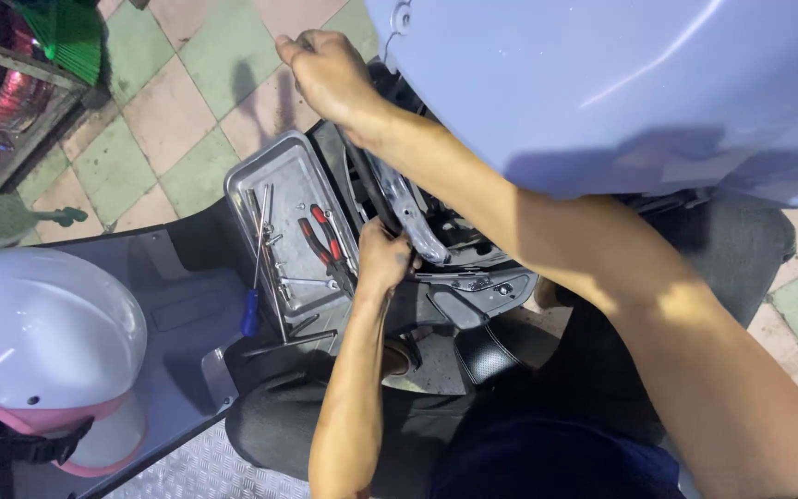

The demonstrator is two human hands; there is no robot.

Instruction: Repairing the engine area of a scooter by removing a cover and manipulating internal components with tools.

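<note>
Head camera looks down at two bare arms working on the open inside of a pale blue plastic scooter body. Left hand is curled shut around the lower part of a shiny bent silver metal bracket, with a thin black cable just beside it. The fingers wrap tight, so the grip is narrow and full. Right hand is up higher, near the top edge of the blue body. Its fingers are bent over as if pinching something, but what sits under them is hidden, so I cannot tell what it grips or how tight.

Under the hands sit black and grey plastic scooter parts with small screws in them.

Just beside the left hand lies a flat silver metal tray. Inside it are pliers with red and black handles, some small screws and thin metal tools. A screwdriver with a blue handle pokes out over the tray's edge.

Far off to one side rests a round white helmet with a pink rim. The floor has green and pink square tiles.
</note>
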